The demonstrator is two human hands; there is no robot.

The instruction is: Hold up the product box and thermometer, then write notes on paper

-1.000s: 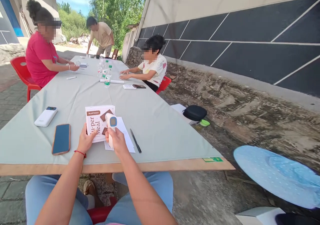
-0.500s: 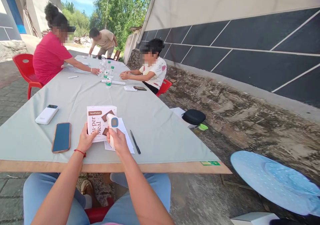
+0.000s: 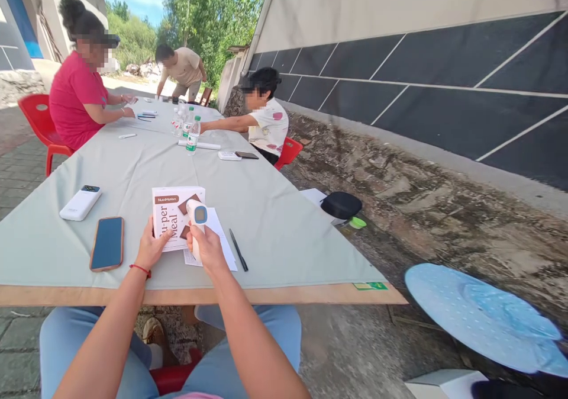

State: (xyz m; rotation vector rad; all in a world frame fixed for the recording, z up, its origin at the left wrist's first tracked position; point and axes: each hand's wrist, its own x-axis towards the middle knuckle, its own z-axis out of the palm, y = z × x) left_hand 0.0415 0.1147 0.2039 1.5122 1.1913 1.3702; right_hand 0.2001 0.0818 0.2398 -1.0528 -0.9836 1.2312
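Observation:
My left hand is closed on the lower left edge of a white and brown NutriMotion box, thumb across its front. Wrapped round the handle of a white infrared thermometer is my right hand; the grey screen faces me, and the thermometer's head overlaps the box's right side. Beneath them, partly hidden, lies a sheet of paper. A black pen rests to the right of the paper. Left of the box, a phone in a brown case lies flat on the cloth.
A white power bank lies at the table's left. Several water bottles stand farther back beside a white roll. People sit on both sides, and another leans over the far end. A blue dotted hat is low on the right.
The person in pink has drawn an arm back from the bottles. The person in the white shirt has reached an arm toward them. My hands keep their hold on the box and thermometer.

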